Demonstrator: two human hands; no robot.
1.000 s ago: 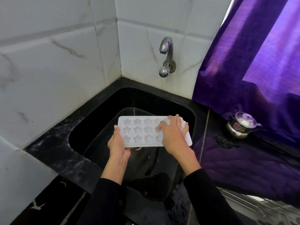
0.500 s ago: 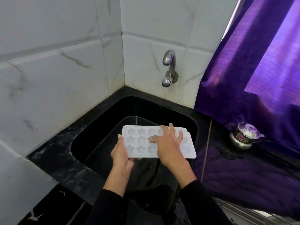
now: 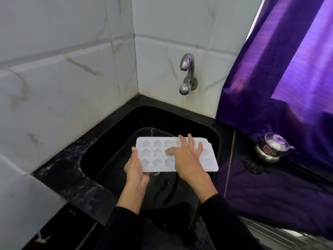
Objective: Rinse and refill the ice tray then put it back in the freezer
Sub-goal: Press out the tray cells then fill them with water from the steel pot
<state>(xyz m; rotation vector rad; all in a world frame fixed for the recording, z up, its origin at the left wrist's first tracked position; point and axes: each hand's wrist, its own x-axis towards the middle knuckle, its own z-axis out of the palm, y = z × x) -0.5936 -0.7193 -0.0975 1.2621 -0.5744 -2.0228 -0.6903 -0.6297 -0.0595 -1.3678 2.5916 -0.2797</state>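
The white plastic ice tray with star-shaped and round moulds [image 3: 173,154] is held level over the black sink [image 3: 111,148], about six o'clock below the curved chrome wall tap [image 3: 186,73]. On the left, the left hand [image 3: 134,168] grips the tray's short end, thumb on the rim and palm beneath, evidently keeping it steady above the basin. Moving right, the right hand [image 3: 187,159] lies spread on the moulds with straight fingers, grasping nothing, apparently rubbing the cavities clean. No water runs from the tap. The tray looks pale, faintly translucent, its cavities empty as far as I can tell. At three o'clock, a small steel lidded pot [image 3: 272,150] sits on the black table [image 3: 270,186] under the purple curtain [image 3: 288,69].
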